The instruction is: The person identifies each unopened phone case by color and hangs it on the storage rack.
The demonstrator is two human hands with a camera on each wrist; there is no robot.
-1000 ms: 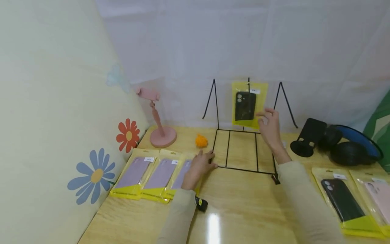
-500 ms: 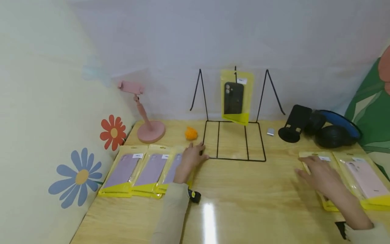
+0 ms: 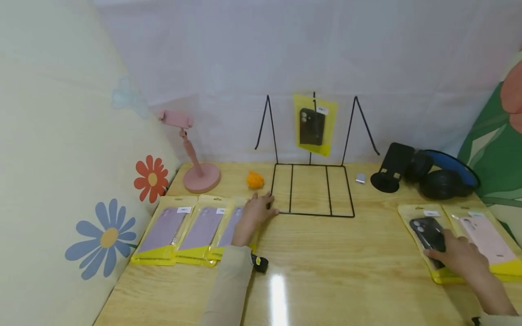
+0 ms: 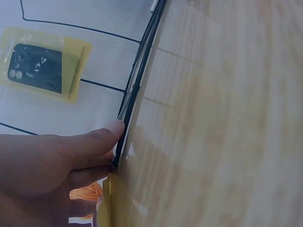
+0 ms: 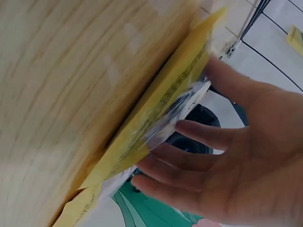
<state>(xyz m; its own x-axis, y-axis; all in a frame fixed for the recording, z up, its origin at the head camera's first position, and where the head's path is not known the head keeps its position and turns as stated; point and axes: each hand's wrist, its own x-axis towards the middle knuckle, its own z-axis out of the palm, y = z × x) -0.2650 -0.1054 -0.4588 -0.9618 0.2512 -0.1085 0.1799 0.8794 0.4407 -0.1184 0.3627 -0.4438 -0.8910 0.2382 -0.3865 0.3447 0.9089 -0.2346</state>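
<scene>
My left hand (image 3: 253,213) pinches the front left corner of a black wire display rack (image 3: 291,190) between thumb and fingers. On the rack's middle hook hangs a yellow pack with a black phone case (image 3: 311,129), slightly tilted. At the right, my right hand (image 3: 465,256) grips another packed black phone case (image 3: 426,233), thumb at its left side and fingers at its right. That pack (image 5: 161,99) lies along the tabletop in the right wrist view. Beside it is a packed pink phone case (image 3: 487,240), partly behind the hand.
Several packed purple phone cases (image 3: 163,228) overlap at the left. Behind them stand a pink phone stand (image 3: 201,176) and an orange fuzzy ball (image 3: 255,180). A black phone stand (image 3: 393,165), headphones (image 3: 442,183) and a small silver piece (image 3: 360,178) lie back right.
My right hand has left the hanging pack and moved right and down onto the black case pack on the table. The hanging pack has swung slightly. My left hand stays on the rack.
</scene>
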